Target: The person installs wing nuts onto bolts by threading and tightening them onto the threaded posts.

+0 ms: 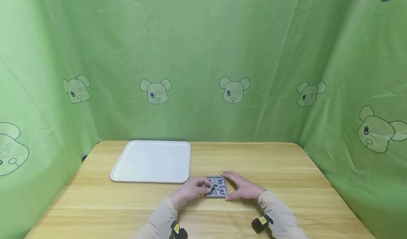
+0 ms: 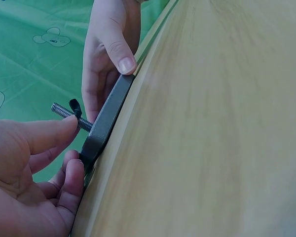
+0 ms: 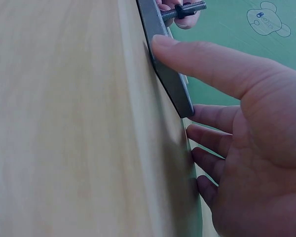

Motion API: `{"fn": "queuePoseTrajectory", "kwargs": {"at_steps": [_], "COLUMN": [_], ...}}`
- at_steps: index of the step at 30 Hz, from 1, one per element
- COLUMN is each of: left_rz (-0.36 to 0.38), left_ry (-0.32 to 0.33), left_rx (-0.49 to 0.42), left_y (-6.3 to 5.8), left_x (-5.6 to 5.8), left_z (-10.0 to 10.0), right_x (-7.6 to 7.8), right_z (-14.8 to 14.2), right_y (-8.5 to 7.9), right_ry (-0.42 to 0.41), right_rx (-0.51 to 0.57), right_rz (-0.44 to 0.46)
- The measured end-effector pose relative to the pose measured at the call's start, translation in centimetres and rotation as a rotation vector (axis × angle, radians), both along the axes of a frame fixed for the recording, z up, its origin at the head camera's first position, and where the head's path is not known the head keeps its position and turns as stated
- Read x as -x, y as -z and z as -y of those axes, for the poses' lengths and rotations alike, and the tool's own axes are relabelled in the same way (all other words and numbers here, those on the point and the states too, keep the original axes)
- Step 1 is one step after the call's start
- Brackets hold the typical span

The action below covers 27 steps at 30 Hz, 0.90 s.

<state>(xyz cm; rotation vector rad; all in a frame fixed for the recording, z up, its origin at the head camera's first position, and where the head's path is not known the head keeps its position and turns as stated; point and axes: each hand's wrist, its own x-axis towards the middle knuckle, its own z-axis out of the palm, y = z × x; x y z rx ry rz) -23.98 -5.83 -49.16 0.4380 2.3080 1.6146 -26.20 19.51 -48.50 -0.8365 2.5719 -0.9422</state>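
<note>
A square grey metal plate (image 1: pixel 224 186) with raised ribs and round holes lies on the wooden table between both hands. From its face rises a threaded bolt (image 2: pixel 59 109) carrying a small dark wing nut (image 2: pixel 75 106). My left hand (image 1: pixel 190 190) pinches the wing nut with thumb and index finger, its other fingers curled beside the plate's edge. On the opposite side, my right hand (image 1: pixel 245 189) grips the plate, thumb at the near corner and index finger at the far one. In the right wrist view, the remaining fingers spread loosely along the table.
A white tray (image 1: pixel 152 180) lies at the back left of the table (image 1: pixel 270 161), just beyond my left hand. Green curtains (image 1: pixel 197 48) printed with bear heads enclose the back and both sides. Small black devices (image 1: pixel 260 225) are strapped at the wrists.
</note>
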Motion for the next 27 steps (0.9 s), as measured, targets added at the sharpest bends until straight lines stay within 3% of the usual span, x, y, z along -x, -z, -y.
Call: {"fn": "queuePoseTrajectory", "kwargs": {"at_steps": [13, 27], "left_rz": [0.012, 0.03], "left_ry": [0.0, -0.034], "left_rx": [0.016, -0.036], "left_y": [0.27, 0.34], "left_x": [0.18, 0.21], "left_z": [0.06, 0.24], "right_x": [-0.03, 0.04], "right_z": [0.03, -0.04], "right_y": [0.01, 0.16], "right_ry": [0.006, -0.002], "right_rx": [-0.002, 0.008], "right_rz": [0.005, 0.006]}}
